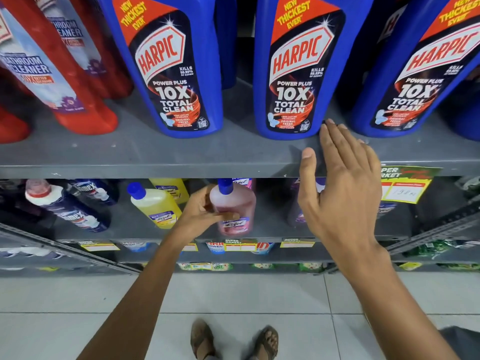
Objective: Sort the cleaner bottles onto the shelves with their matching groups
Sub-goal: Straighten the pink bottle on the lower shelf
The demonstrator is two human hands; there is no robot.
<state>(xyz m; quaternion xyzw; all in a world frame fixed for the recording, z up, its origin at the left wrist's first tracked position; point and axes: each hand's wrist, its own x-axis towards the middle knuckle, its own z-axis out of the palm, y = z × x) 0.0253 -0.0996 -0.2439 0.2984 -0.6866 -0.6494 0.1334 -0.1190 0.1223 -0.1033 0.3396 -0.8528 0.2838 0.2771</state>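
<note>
Head camera looks down at two grey shelves full of cleaner bottles. The left hand (207,211) is wrapped around a pink bottle (233,206) with a blue cap, and that bottle sits on the lower shelf (124,227), near the middle and close to its front edge. The right hand (340,188) is flat and open, holding nothing. Its fingertips are up by the front edge of the upper shelf (155,157), just beside the bottom of the middle blue bottle (296,71).

What could go wrong? The open hand is so close to that big blue bottle that one bump may push it crooked or knock it over. The pink bottle could slip too, because only one hand holds it, around its fat part. If it comes out fast, its cap may hit the underside of the upper shelf.

Other things crowd around. A yellow bottle (155,203) stands just beside the pink one on the left, so a sideways tug may tip it. More blue bottles and red bottles (85,110) fill the upper shelf, leaving only narrow gaps. A yellow price tag (405,188) hangs off the upper shelf's front edge near the right hand.
</note>
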